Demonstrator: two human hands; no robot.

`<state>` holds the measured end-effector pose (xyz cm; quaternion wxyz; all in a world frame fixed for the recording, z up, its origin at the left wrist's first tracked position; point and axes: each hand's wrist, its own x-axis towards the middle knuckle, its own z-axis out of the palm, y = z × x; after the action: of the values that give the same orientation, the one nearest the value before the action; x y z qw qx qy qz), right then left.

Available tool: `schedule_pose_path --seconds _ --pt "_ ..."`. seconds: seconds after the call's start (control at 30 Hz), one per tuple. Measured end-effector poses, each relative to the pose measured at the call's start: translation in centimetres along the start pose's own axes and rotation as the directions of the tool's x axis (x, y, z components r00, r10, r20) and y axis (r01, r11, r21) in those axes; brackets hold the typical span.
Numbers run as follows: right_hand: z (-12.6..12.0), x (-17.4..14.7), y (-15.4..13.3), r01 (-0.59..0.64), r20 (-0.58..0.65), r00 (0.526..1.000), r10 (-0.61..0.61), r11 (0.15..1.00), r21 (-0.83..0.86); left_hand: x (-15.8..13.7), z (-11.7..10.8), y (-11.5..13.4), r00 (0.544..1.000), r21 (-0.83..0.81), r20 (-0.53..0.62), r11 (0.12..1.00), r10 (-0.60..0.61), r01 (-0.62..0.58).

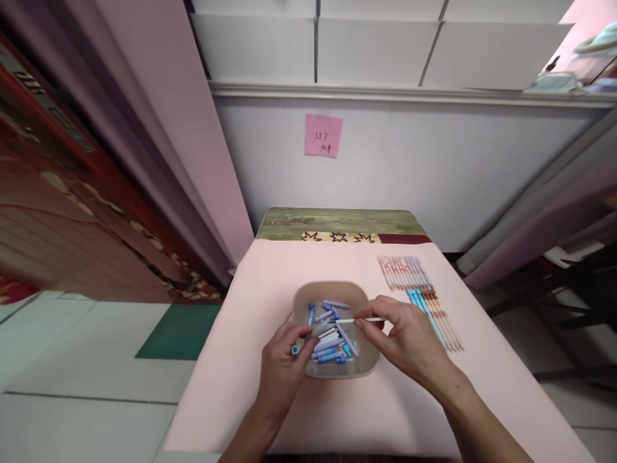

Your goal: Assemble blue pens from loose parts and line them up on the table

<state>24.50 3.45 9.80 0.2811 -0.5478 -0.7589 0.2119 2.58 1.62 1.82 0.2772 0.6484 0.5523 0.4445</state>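
Observation:
My left hand [288, 354] is closed around a grey-blue pen barrel [319, 329] above the near left part of a beige plastic bin [332, 375]; a small blue round end pokes out by the fingers. Between thumb and fingertips, my right hand [395, 328] pinches a thin white pen refill [348, 320]. The refill's dark tip points left at the barrel's end; whether it is inside or just beside it, I cannot tell. Inside the bin lie several blue pen parts [328, 355], light barrels and white sticks.
A row of pens with pale, red-patterned barrels [405, 272] lies on the pink-covered table [241, 386] at right. Bright blue pens [427, 315] and orange-brown pens [444, 321] lie nearer, partly behind my right hand. A pink note [323, 136] is stuck on the white wall.

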Motion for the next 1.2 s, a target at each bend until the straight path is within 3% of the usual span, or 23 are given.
schedule_pose_path --seconds 0.2,0.33,0.53,0.7,0.9,0.97,1.13,1.2 --pt "-0.2 0.3 -0.7 -0.019 0.059 0.998 0.021 0.999 -0.045 -0.8 0.5 -0.8 0.994 0.026 0.049 0.995 0.095 -0.096" --pt "0.4 0.5 -1.7 -0.041 0.113 0.992 0.047 0.998 -0.055 -1.0 0.8 -0.6 0.994 0.022 0.065 0.996 0.088 -0.09" --pt "1.4 0.5 -2.3 0.02 0.136 0.991 -0.011 0.998 -0.067 -0.8 1.1 0.8 0.994 -0.046 0.11 0.999 0.027 -0.022" --pt "1.5 0.0 -0.6 -0.08 -0.021 0.996 0.087 0.972 0.222 -0.7 0.9 1.4 0.989 -0.103 0.108 0.988 -0.104 0.115" --pt "5.3 -1.2 1.4 -0.153 0.024 0.985 0.169 0.81 0.566 -0.9 1.3 2.0 0.97 -0.175 0.169 0.963 -0.177 0.206" --pt "6.0 -1.3 1.3 -0.104 -0.05 0.984 0.172 0.775 0.623 -1.1 1.3 2.2 0.957 -0.203 0.221 0.951 -0.188 0.233" --pt "4.4 -1.0 0.6 0.122 -0.144 0.987 -0.067 0.9 0.418 -1.7 1.1 2.4 0.922 -0.253 0.318 0.917 -0.223 0.309" --pt "4.0 -1.0 0.5 0.127 -0.155 0.986 -0.067 0.9 0.417 -1.8 1.0 2.5 0.919 -0.263 0.314 0.909 -0.237 0.324"
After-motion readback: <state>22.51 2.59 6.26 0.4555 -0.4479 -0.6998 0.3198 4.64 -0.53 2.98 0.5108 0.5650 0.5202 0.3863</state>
